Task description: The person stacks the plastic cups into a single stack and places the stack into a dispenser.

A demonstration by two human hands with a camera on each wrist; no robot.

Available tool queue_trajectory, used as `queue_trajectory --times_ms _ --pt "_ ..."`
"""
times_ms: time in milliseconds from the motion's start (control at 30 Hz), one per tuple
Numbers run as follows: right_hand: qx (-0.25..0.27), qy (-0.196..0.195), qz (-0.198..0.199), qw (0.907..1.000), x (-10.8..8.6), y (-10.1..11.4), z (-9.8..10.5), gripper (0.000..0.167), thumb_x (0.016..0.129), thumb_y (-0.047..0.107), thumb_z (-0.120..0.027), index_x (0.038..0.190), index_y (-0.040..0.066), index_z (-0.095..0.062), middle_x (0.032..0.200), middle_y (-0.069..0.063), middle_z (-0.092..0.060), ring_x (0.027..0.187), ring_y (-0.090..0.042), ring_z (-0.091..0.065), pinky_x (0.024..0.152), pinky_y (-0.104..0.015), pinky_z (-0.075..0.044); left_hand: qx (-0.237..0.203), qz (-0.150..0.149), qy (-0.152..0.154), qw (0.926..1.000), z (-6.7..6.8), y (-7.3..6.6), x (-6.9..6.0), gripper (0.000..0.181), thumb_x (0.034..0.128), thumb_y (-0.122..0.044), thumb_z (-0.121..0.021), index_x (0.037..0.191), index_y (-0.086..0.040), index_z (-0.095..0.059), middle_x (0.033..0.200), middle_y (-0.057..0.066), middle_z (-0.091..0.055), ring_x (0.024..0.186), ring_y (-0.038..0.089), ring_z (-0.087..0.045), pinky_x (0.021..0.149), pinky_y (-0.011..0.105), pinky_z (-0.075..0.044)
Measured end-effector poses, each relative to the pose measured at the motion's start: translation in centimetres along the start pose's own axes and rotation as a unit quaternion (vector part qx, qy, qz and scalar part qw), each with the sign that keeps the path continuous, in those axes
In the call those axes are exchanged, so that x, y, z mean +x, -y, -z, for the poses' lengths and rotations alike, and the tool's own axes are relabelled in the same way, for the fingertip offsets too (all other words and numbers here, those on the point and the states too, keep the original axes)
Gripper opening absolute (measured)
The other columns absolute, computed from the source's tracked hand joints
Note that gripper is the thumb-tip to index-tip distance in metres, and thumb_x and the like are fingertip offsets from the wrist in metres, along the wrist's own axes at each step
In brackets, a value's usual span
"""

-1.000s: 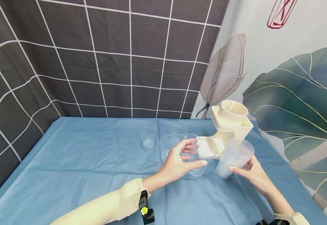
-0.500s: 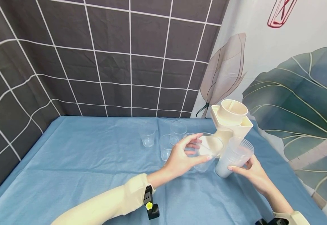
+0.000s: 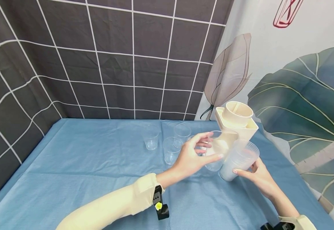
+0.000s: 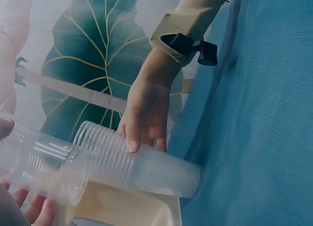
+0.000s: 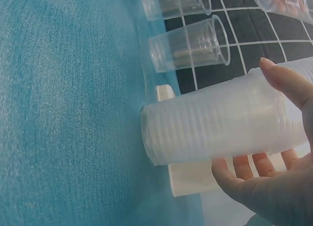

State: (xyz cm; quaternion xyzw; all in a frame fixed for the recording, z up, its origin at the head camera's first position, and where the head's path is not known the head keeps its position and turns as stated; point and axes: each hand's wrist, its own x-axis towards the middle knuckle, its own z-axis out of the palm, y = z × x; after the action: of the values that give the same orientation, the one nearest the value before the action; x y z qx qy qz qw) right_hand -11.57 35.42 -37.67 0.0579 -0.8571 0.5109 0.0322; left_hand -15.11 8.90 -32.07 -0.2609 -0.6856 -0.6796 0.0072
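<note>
My left hand (image 3: 194, 155) holds a single clear plastic cup (image 3: 214, 166) between thumb and fingers, raised off the cloth in the right wrist view. Close to its right, my right hand (image 3: 261, 179) grips a stack of clear plastic cups (image 3: 235, 164), tilted with its rims up and to the right. In the left wrist view the single cup (image 4: 61, 165) is beside the stack's rims; whether they touch, I cannot tell. The right wrist view has the right thumb on one side of the stack (image 5: 215, 121) and the fingers on the other.
A cream plastic stand with a round holder (image 3: 238, 115) is behind the stack. Several clear cups stand left of it, among them one cup (image 3: 151, 142) at the left and another cup (image 3: 171, 156) nearer. Blue cloth (image 3: 83, 166) covers the table; a grid-patterned curtain (image 3: 112, 70) hangs behind.
My left hand has moved right and slightly away from me with the single cup, bringing it closer to the stack. My right hand and the stack have stayed almost still.
</note>
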Motion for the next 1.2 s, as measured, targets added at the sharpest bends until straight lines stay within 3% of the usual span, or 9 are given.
queue_trajectory --times_ms 500,733,933,1200 --pt "0.004 -0.001 0.002 1.0000 -0.1 0.0 0.0 0.078 0.085 0.005 -0.069 0.146 0.021 -0.025 0.132 0.019 -0.037 0.115 0.016 -0.035 0.084 -0.003 -0.036 0.010 -0.021 -0.012 0.9997 -1.0 -0.9 1.4 0.063 0.0755 -0.019 -0.081 0.133 -0.013 -0.055 0.119 0.006 -0.067 0.099 0.004 -0.062 0.086 0.019 -0.053" --pt "0.002 0.000 0.005 1.0000 0.0 0.0 0.0 0.077 0.085 0.005 -0.069 0.146 0.019 -0.025 0.130 0.020 -0.038 0.114 0.017 -0.037 0.084 -0.003 -0.037 0.001 -0.023 -0.017 0.9996 -1.3 -1.2 2.0 0.064 0.0754 -0.019 -0.081 0.133 -0.017 -0.054 0.120 0.007 -0.065 0.103 0.013 -0.064 0.085 0.016 -0.053" --pt "0.002 -0.001 0.001 1.0000 -0.1 -0.1 0.0 0.076 0.085 0.005 -0.069 0.145 0.019 -0.025 0.130 0.020 -0.038 0.113 0.017 -0.037 0.084 -0.003 -0.038 -0.017 -0.032 -0.017 0.9992 -1.8 -1.4 2.3 0.066 0.0750 -0.016 -0.081 0.134 -0.012 -0.053 0.124 0.007 -0.064 0.106 0.002 -0.060 0.087 0.016 -0.052" --pt "0.004 0.001 0.004 1.0000 0.0 -0.1 0.0 0.076 0.085 0.005 -0.069 0.145 0.021 -0.026 0.130 0.018 -0.039 0.115 0.015 -0.037 0.084 -0.004 -0.036 -0.038 -0.057 -0.019 0.9975 -2.5 -1.5 2.8 0.065 0.0754 -0.010 -0.080 0.134 -0.007 -0.050 0.129 0.012 -0.062 0.116 0.019 -0.060 0.090 0.016 -0.051"
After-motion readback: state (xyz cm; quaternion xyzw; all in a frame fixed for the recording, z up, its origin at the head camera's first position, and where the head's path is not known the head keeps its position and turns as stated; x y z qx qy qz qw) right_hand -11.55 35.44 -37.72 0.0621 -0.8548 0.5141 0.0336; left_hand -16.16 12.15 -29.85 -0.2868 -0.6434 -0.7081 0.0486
